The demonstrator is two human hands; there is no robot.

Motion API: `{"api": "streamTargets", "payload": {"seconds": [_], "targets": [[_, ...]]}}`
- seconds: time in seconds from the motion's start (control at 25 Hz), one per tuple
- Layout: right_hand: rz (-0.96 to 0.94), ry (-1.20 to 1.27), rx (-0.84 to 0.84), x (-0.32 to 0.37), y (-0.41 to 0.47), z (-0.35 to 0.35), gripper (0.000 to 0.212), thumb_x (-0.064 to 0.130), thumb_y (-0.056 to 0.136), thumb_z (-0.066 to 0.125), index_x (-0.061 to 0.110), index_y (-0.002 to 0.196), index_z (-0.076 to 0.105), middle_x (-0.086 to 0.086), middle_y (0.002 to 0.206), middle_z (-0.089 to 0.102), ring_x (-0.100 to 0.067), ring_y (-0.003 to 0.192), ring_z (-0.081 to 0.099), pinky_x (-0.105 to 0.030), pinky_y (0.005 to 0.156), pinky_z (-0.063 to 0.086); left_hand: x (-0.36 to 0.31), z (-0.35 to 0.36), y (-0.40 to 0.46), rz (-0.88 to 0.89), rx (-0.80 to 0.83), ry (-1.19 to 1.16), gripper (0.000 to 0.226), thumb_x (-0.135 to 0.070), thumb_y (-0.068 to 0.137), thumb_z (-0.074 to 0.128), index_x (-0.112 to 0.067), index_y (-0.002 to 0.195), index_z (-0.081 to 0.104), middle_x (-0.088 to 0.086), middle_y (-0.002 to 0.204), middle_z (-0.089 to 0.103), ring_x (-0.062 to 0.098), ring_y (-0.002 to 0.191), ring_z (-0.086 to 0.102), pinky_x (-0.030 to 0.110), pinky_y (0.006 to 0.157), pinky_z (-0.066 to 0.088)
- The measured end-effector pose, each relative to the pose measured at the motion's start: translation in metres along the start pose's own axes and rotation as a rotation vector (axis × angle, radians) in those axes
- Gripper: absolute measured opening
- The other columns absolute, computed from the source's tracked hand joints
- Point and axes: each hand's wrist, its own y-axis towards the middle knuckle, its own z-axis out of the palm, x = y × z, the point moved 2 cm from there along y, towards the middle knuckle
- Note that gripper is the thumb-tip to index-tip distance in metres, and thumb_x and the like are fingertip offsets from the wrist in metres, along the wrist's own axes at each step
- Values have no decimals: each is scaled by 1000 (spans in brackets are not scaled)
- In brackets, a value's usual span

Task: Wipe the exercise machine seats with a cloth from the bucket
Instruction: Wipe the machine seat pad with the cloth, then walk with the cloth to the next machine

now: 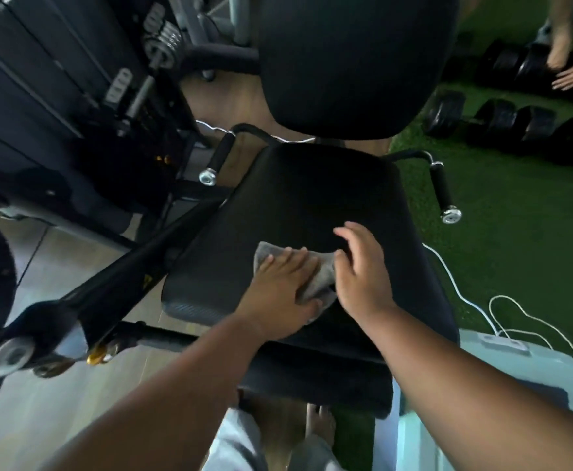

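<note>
Wiping underway: left hand (280,294) presses grey cloth (315,280) flat-fingered on the front of 1 black seat (298,198); right hand (363,270) hovers, fingers loosely open. Backrest (353,62) apparently remains.

Black dumbbells (502,122) are lined up on the green turf (502,198) at right, and another person's hands (565,68) are seen resting on the far row. White cords (516,314) are strewn across the turf. A weight stack (33,79) is seen at left.
</note>
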Motion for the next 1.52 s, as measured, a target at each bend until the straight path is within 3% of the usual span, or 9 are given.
{"api": "streamTargets", "payload": {"seconds": [0.12,0.24,0.32,0.52,0.72,0.84,1.0,1.24,1.52], "targets": [[-186,-293,398,38,4,26,56,44,100,43,22,151,39,-7,159,34,-27,148,25,-44,121,22,29,-28,-17,-225,-312,-303,55,-26,93,57,-28,147,47,-7,157,38,11,147,28,25,119,18],[-159,-718,712,53,8,59,84,87,81,24,53,152,-5,2,168,-6,-40,152,-3,-65,117,5,92,-46,-49,-549,-342,210,58,-47,99,42,-27,153,34,-2,163,26,18,150,20,39,121,19],[-286,-841,774,48,-4,71,91,93,73,25,56,149,-10,4,167,-10,-43,151,-4,-71,113,6,115,-41,-68,-548,-252,314,64,-56,99,32,-30,157,22,-1,165,17,22,151,16,46,120,22],[-477,-908,525,17,-43,60,69,59,97,22,28,158,16,-10,165,19,-37,150,20,-56,119,22,120,-13,-112,-472,-240,271,70,-54,98,36,-32,158,7,-2,167,1,23,153,11,46,120,22],[-604,-871,533,28,-59,68,59,39,98,29,13,150,42,-16,154,42,-36,142,40,-53,115,34,97,9,-187,-533,-278,152,64,-48,94,50,-34,153,29,-2,165,17,22,150,22,41,118,23],[-670,-775,655,63,-80,88,60,42,98,28,14,148,46,-14,152,46,-33,140,44,-49,113,38,91,16,-252,-568,-275,161,62,-57,90,41,-36,148,39,-5,160,33,18,146,33,37,115,29],[-708,-595,737,151,-165,138,56,45,90,37,23,136,61,-4,130,66,-30,108,67,-41,82,55,96,12,-372,-714,-369,178,54,-55,91,50,-36,141,51,-7,146,52,18,133,50,36,106,40],[-889,-555,920,283,-337,195,47,51,96,42,38,140,49,10,134,61,-18,118,61,-33,93,47,88,26,-603,-963,-502,98,59,-65,84,33,-37,125,64,-14,125,66,15,114,63,33,93,49],[-1232,-514,967,416,-540,252,55,59,87,33,42,136,50,16,136,60,-14,115,63,-30,85,48,64,51,-875,-1275,-694,87,57,-66,81,33,-34,107,72,-12,107,72,18,93,71,31,74,56]]}}
